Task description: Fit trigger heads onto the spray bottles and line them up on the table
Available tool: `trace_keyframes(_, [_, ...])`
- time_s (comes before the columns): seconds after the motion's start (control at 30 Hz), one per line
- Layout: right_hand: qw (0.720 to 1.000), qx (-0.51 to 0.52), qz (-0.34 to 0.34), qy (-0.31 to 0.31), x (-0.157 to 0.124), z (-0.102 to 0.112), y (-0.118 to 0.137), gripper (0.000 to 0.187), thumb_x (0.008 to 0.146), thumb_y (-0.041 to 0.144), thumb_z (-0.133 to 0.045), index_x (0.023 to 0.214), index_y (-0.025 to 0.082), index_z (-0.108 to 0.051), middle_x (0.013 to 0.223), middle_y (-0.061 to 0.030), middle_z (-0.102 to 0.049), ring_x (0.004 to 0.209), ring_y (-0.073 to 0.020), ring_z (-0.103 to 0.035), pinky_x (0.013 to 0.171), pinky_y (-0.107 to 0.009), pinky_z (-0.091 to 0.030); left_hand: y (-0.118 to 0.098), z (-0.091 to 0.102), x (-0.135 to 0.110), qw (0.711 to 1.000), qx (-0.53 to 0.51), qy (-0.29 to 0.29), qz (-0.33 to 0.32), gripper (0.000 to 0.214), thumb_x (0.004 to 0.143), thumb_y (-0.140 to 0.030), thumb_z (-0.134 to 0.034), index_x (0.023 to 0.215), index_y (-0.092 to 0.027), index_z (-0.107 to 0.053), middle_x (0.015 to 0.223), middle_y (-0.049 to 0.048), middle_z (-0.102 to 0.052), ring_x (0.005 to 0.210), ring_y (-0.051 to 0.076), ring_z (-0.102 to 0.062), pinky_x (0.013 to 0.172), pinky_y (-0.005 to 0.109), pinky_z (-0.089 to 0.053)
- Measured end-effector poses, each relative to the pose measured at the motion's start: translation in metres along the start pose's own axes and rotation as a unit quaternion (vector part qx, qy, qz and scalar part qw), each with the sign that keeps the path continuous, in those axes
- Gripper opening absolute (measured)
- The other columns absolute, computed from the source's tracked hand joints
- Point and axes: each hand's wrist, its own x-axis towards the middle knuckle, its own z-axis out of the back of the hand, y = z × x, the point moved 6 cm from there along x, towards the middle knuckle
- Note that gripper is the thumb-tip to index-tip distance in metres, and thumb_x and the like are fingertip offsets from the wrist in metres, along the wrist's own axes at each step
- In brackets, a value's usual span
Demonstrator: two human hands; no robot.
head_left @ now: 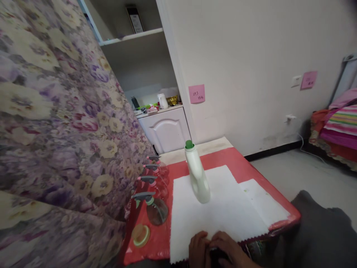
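A white plastic bottle (197, 175) with a green cap stands upright on a white cloth (223, 216) spread over a red table (242, 160). My left hand (198, 249) and my right hand (228, 251) rest together at the cloth's near edge, fingers curled around a small dark object that I cannot make out. The bottle stands apart from both hands, further back on the cloth.
Several clear spray bottles (152, 186) with grey and pink triggers line the table's left side, and a round yellow lid (141, 235) lies near them. A flowered curtain (55, 123) hangs at left. Behind stand a white cabinet (166, 128) and a wall with pink notes (196, 93).
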Motion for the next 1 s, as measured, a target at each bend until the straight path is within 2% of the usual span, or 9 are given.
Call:
trace_keyframes(0.43, [1.0, 0.012, 0.006, 0.001, 0.002, 0.004, 0.007, 0.073, 0.054, 0.002, -0.047, 0.123, 0.024, -0.056, 0.115, -0.0095, -0.056, 0.106, -0.0246, -0.054, 0.093, -0.039, -0.044, 0.007, -0.005, -0.003, 1.0, 0.0, 0.002, 0.021, 0.042, 0.096, -0.044, -0.034, 0.078, -0.025, -0.067, 0.097, 0.007, -0.071, 0.094, 0.023, -0.064, 0.083, 0.039, -0.052])
trace_keyframes(0.7, [1.0, -0.008, -0.007, 0.01, 0.001, 0.002, 0.003, 0.064, 0.062, 0.006, -0.051, 0.123, 0.025, -0.055, 0.117, -0.0092, -0.056, 0.106, -0.0255, -0.053, 0.093, -0.039, -0.043, 0.011, -0.008, -0.004, 1.0, 0.017, 0.008, 0.015, 0.044, 0.095, -0.046, -0.034, 0.077, -0.025, -0.068, 0.096, 0.0067, -0.072, 0.093, 0.023, -0.065, 0.083, 0.039, -0.051])
trace_keyframes(0.9, [1.0, -0.008, -0.013, 0.002, 0.0, 0.001, 0.001, 0.07, 0.055, 0.004, -0.048, 0.122, 0.024, -0.056, 0.117, -0.0094, -0.056, 0.107, -0.0255, -0.053, 0.094, -0.039, -0.042, 0.011, -0.008, -0.004, 1.0, 0.017, 0.006, 0.002, 0.044, 0.095, -0.047, -0.033, 0.078, -0.026, -0.068, 0.096, 0.007, -0.072, 0.093, 0.023, -0.065, 0.081, 0.039, -0.051])
trace_keyframes(1.0, [1.0, 0.001, -0.01, -0.001, 0.0, 0.004, 0.005, 0.069, 0.056, 0.004, -0.048, 0.122, 0.024, -0.056, 0.118, -0.0096, -0.056, 0.108, -0.0251, -0.053, 0.095, -0.039, -0.042, 0.01, -0.007, -0.004, 1.0, 0.023, 0.004, 0.003, 0.043, 0.095, -0.046, -0.035, 0.078, -0.026, -0.068, 0.097, 0.0065, -0.072, 0.093, 0.023, -0.065, 0.081, 0.038, -0.052])
